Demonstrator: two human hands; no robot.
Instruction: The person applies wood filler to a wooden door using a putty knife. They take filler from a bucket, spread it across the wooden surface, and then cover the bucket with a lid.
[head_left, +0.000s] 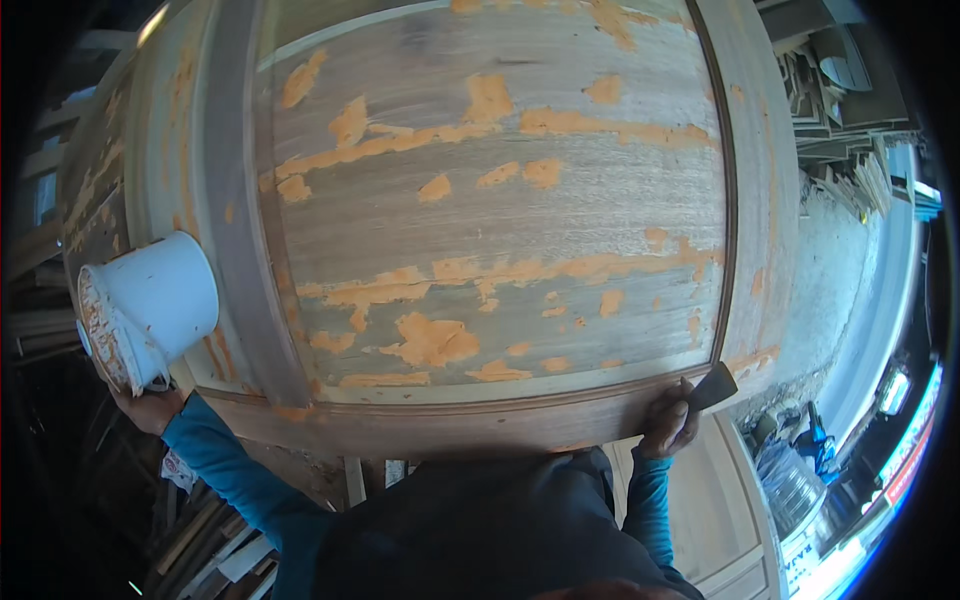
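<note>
A large wooden panel door (480,225) lies in front of me, its inset panel streaked and patched with orange filler. At the far left a white plastic bucket (165,290) is tilted over the frame, its rim smeared with the same filler. My left hand (150,405) grips the bucket by its rim near the handle; part of the fingers is hidden behind it. By the door's near right corner, my right hand (668,420) is closed around a putty knife (713,388), whose broad dark blade points up and right.
Under the door's near right side lies another pale wooden panel (695,490). Plastic-wrapped things (790,475) stand to its right. Stacked wood offcuts (850,170) fill the far right, beside a concrete floor (825,270). More wooden strips (215,550) lie at lower left.
</note>
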